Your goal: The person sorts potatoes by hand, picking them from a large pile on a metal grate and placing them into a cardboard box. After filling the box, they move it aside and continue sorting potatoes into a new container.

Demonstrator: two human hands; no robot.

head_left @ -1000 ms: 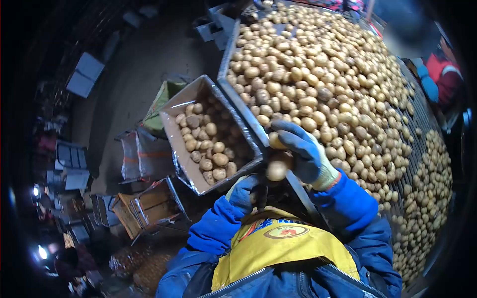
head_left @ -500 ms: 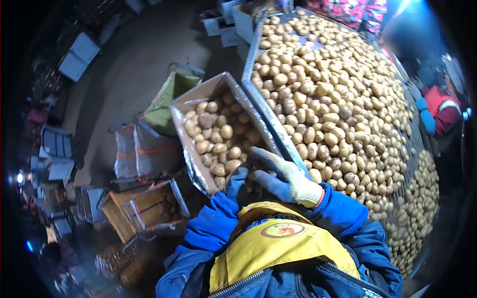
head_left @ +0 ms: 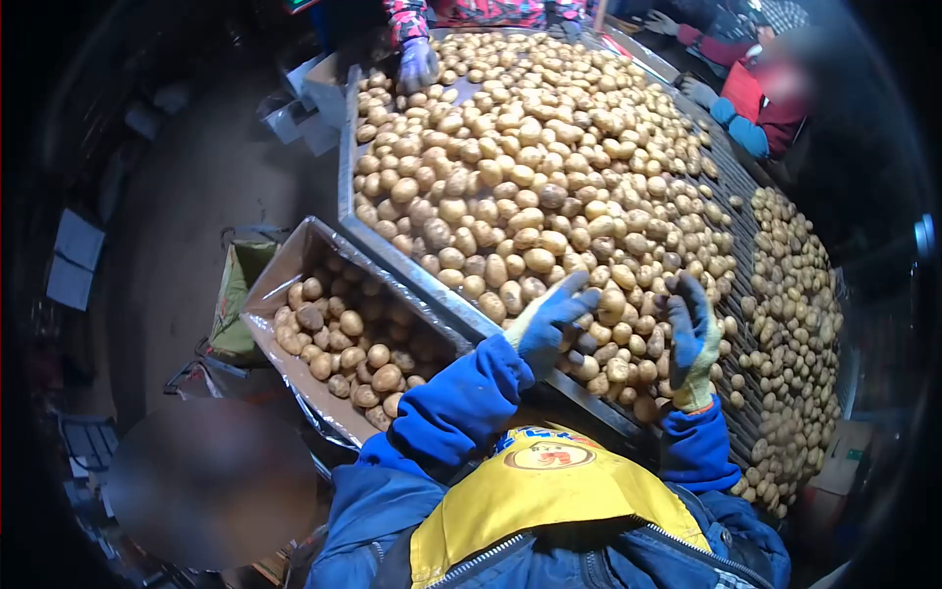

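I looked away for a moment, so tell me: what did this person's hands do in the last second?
The right hand carried potatoes from the table edge down to the box, let them go, and swung back over the potato pile, open and empty. The left hand rose from the chest to the pile too, fingers spread. The box stayed beside the table, part full.

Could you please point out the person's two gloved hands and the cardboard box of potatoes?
Left hand in blue-grey glove (head_left: 548, 322): head view, middle of the glove.
Right hand in blue-yellow glove (head_left: 692, 339): head view, middle of the glove.
Brown cardboard box of potatoes (head_left: 277, 273): head view, bare left inner wall.
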